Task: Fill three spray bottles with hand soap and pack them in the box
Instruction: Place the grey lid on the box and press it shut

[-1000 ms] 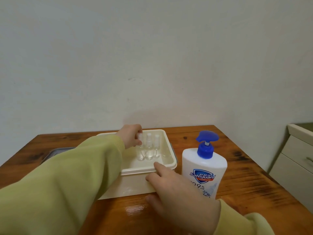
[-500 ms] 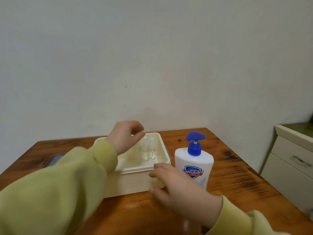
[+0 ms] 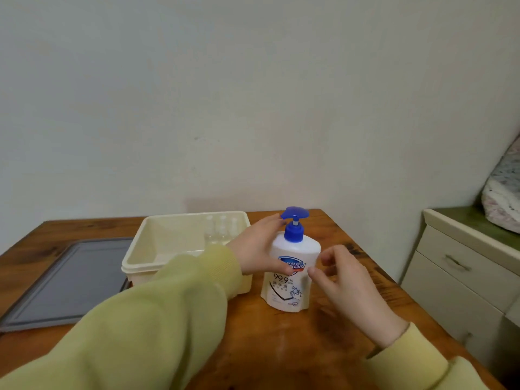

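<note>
Our left hand (image 3: 261,249) wraps the soap bottle (image 3: 291,280), likely to steady it; our right hand (image 3: 347,280) hovers loosely curled at its 3 o'clock, empty; the spray bottles (image 3: 222,230) stand in the box (image 3: 168,237) at 10 o'clock.

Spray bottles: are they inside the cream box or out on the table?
Inside. All three spray bottles stand upright within the walls of the box, near its far right corner.

Soft, even, dimmish indoor light, faint shadows, slight overall blur, wide-angle bending at the edges.
</note>
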Action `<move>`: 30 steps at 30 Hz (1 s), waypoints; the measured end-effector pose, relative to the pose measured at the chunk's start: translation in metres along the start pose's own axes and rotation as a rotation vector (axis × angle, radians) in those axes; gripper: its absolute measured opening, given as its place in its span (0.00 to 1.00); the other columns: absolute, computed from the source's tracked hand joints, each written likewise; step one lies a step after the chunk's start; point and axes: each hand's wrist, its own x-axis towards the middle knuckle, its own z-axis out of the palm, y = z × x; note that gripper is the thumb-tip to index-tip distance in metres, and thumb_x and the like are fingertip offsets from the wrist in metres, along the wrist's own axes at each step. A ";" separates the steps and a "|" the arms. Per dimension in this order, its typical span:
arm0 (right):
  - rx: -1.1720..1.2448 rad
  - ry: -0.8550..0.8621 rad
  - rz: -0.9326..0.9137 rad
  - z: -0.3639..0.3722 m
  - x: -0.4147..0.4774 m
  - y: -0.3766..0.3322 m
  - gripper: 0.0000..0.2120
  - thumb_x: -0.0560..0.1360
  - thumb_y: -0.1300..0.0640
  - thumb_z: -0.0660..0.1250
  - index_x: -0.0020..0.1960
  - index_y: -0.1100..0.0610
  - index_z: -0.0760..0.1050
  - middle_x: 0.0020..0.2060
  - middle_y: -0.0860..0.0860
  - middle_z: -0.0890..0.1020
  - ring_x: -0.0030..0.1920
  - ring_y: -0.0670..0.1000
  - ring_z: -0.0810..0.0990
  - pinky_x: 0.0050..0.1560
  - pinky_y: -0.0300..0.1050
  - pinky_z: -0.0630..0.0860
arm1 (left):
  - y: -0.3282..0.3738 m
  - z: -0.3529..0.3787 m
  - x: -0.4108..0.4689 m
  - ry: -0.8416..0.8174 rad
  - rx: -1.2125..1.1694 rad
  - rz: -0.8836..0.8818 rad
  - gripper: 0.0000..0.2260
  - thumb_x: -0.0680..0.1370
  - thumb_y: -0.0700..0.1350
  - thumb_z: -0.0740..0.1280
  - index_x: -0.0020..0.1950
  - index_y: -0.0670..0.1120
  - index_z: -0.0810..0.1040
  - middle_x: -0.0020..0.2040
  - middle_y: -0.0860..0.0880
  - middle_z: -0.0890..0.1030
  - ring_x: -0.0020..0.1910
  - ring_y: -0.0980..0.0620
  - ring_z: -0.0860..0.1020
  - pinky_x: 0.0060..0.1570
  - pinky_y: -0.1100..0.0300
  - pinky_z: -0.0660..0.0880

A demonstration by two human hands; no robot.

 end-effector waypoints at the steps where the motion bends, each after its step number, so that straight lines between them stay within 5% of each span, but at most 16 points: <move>1: 0.017 -0.016 0.032 0.001 0.001 0.002 0.16 0.75 0.50 0.66 0.59 0.52 0.67 0.56 0.49 0.76 0.48 0.44 0.74 0.44 0.32 0.71 | 0.001 0.001 0.002 -0.005 -0.001 0.003 0.39 0.65 0.47 0.76 0.71 0.47 0.60 0.71 0.49 0.65 0.70 0.52 0.64 0.68 0.61 0.60; 4: 0.081 -0.097 0.108 0.004 0.003 0.006 0.31 0.75 0.49 0.66 0.73 0.56 0.58 0.69 0.51 0.69 0.63 0.49 0.74 0.57 0.41 0.73 | 0.001 0.004 0.007 -0.033 0.011 -0.016 0.39 0.65 0.48 0.76 0.71 0.48 0.61 0.69 0.49 0.67 0.68 0.51 0.66 0.66 0.60 0.63; 9: 0.183 -0.173 0.115 0.012 0.006 0.009 0.28 0.76 0.52 0.64 0.72 0.55 0.59 0.69 0.52 0.70 0.66 0.51 0.72 0.61 0.45 0.73 | 0.002 0.005 0.010 -0.074 -0.050 -0.084 0.32 0.66 0.44 0.75 0.67 0.47 0.66 0.65 0.48 0.73 0.62 0.49 0.73 0.60 0.59 0.70; 19: 0.299 -0.118 0.100 0.013 0.014 0.015 0.21 0.76 0.56 0.64 0.68 0.55 0.65 0.62 0.49 0.75 0.52 0.42 0.72 0.36 0.26 0.72 | 0.004 0.012 0.009 0.024 -0.107 -0.117 0.32 0.65 0.46 0.76 0.66 0.49 0.69 0.62 0.50 0.76 0.59 0.52 0.75 0.51 0.66 0.68; 30: 0.551 0.024 -0.047 -0.013 0.010 -0.004 0.21 0.72 0.56 0.69 0.63 0.49 0.67 0.51 0.36 0.75 0.52 0.35 0.74 0.41 0.27 0.75 | 0.037 -0.023 0.000 0.260 -0.326 -0.090 0.28 0.62 0.45 0.78 0.60 0.49 0.74 0.54 0.49 0.80 0.53 0.51 0.78 0.55 0.53 0.76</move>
